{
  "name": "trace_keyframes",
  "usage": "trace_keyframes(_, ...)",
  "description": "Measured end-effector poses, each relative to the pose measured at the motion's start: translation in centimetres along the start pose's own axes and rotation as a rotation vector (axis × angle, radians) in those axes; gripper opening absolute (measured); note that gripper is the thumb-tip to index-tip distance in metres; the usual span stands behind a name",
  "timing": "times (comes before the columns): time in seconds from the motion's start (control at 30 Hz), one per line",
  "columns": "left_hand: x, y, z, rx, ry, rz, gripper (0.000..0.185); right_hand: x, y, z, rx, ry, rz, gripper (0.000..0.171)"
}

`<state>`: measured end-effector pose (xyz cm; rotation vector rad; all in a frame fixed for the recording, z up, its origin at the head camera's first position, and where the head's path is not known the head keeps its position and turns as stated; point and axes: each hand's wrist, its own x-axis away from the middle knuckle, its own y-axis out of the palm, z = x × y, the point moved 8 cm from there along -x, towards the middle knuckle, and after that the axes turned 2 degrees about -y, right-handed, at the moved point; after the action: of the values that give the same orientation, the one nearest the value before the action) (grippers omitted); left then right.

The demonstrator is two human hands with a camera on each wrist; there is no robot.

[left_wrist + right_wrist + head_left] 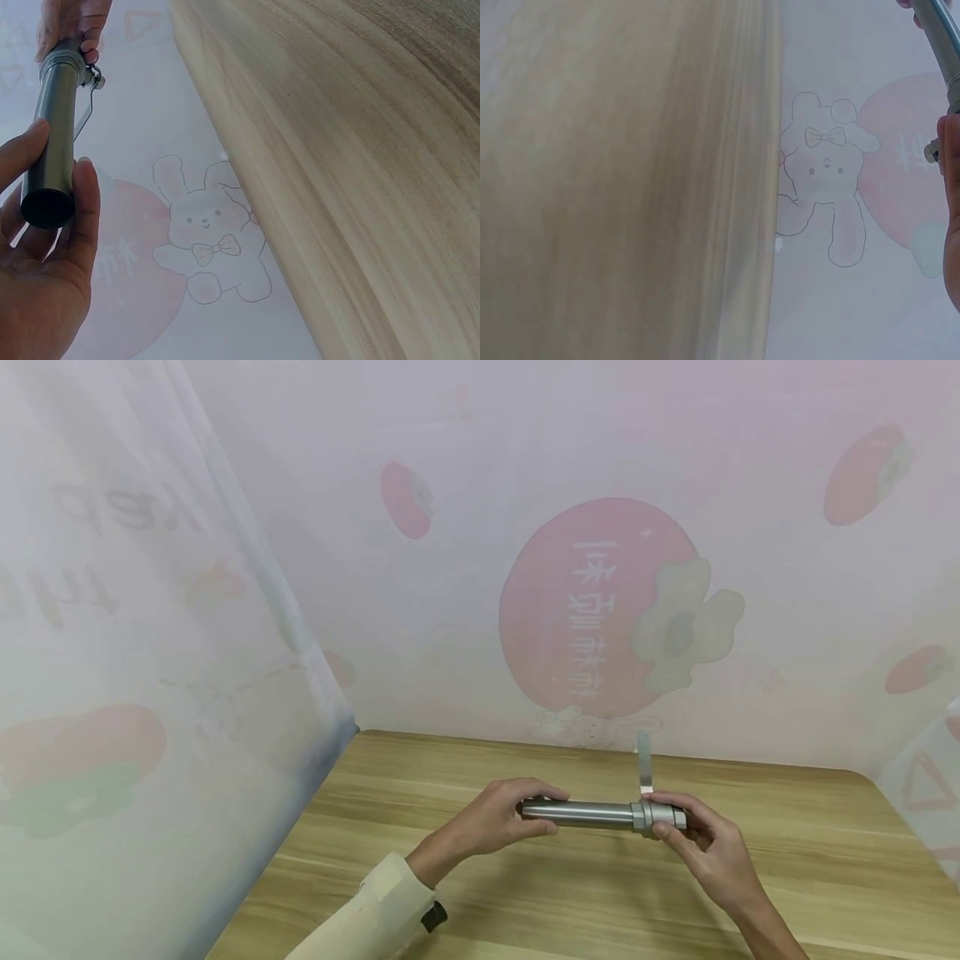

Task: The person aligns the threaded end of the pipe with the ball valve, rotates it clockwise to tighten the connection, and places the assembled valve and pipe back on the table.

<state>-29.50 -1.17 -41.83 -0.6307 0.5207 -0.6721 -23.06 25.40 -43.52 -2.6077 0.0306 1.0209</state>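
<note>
A steel tube tool (592, 813) with a thin lever (643, 764) sticking up near its right end is held level above the wooden table (525, 893). My left hand (495, 818) grips its left end, fingers curled round the tube (52, 150). My right hand (701, 839) holds the thicker right end beside the lever. In the left wrist view the open dark end of the tube faces the camera and the lever (86, 105) hangs off the far end. The right wrist view catches only the tube's edge (941, 37) and part of my right hand (952, 217).
Printed fabric screens with red fruit and a rabbit drawing (206, 232) close in the table at the back (600, 610) and left (150, 693). A cream sleeve (367, 914) covers my left forearm.
</note>
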Motion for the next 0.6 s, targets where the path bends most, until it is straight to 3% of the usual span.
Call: trace_keyframes(0.6,-0.07,-0.18,0.34,-0.100,0.003,0.020,0.049,-0.02,0.03,-0.17,-0.009,-0.007,-0.003,0.044)
